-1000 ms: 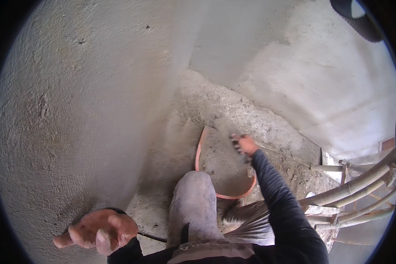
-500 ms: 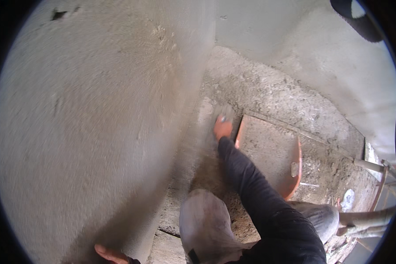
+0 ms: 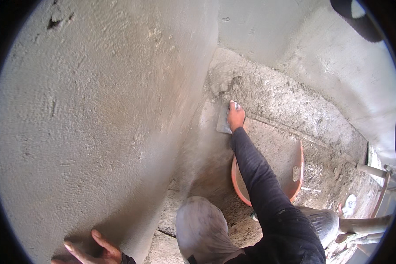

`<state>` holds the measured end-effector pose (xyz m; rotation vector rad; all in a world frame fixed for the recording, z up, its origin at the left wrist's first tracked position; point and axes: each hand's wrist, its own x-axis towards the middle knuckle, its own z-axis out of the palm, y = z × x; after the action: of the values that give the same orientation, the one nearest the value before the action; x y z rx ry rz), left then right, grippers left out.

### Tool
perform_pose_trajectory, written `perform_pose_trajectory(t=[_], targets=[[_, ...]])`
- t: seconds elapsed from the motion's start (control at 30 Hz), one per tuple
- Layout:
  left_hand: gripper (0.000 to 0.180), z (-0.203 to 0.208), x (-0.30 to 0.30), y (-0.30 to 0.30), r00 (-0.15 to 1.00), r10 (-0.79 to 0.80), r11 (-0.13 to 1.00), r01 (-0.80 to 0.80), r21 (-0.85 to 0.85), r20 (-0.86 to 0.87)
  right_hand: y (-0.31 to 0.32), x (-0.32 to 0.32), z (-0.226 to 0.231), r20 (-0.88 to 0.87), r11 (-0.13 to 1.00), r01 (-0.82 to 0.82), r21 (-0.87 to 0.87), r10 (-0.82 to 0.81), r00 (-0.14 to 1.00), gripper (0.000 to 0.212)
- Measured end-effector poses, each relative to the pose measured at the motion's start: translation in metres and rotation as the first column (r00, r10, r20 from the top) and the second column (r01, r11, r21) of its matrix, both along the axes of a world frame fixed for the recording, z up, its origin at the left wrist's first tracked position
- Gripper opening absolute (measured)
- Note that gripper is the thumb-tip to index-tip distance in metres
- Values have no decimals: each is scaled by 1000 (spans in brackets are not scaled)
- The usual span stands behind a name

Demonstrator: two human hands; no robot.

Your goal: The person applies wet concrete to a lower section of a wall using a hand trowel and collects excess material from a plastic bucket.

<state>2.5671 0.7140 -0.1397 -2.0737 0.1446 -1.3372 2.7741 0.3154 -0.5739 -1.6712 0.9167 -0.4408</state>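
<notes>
My right hand (image 3: pixel 236 115) is closed round the handle of a flat plastering trowel (image 3: pixel 223 122). The trowel's grey blade lies at the strip of floor by the foot of the left wall, beside a rough heap of wet mortar (image 3: pixel 242 86). Fingers spread, my left hand (image 3: pixel 94 253) rests against the grey plastered wall (image 3: pixel 88 132) at the lower left. An orange-rimmed tub (image 3: pixel 242 193), grey with mortar inside, stands under my right forearm, which hides part of it.
A second plastered wall (image 3: pixel 277 35) meets the first in a corner at the back. A thin wooden strip (image 3: pixel 295 130) crosses the mortar-strewn ground behind the tub. Poles (image 3: pixel 369 168) stand at the right. My knee (image 3: pixel 202 220) is close to the left wall.
My right hand has moved slightly away and to the right with the trowel. My left hand has come further into view, its fingers now spread on the wall.
</notes>
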Motion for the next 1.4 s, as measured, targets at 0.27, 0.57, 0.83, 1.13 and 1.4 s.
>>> perform_pose_trajectory(t=[0.27,0.57,0.83,1.13,1.4], targets=[[58,-5,-3,1,999,37,982,-37,-187,-6,-19,-117,128,173,767,-14,641,-127,977,30],[54,-10,-7,15,1000,-18,973,17,-230,-3,-2,-254,189,206,333,-39,942,-484,851,33],[50,-7,-5,10,998,-63,971,57,-233,-19,-12,-297,151,-125,359,232,904,-296,947,24],[60,-3,-2,-6,999,38,990,-41,-135,-25,85,-161,90,-34,720,-128,682,207,978,29],[62,-8,6,-19,997,82,990,-83,-116,-15,62,-20,14,-304,991,77,-109,-107,947,41]])
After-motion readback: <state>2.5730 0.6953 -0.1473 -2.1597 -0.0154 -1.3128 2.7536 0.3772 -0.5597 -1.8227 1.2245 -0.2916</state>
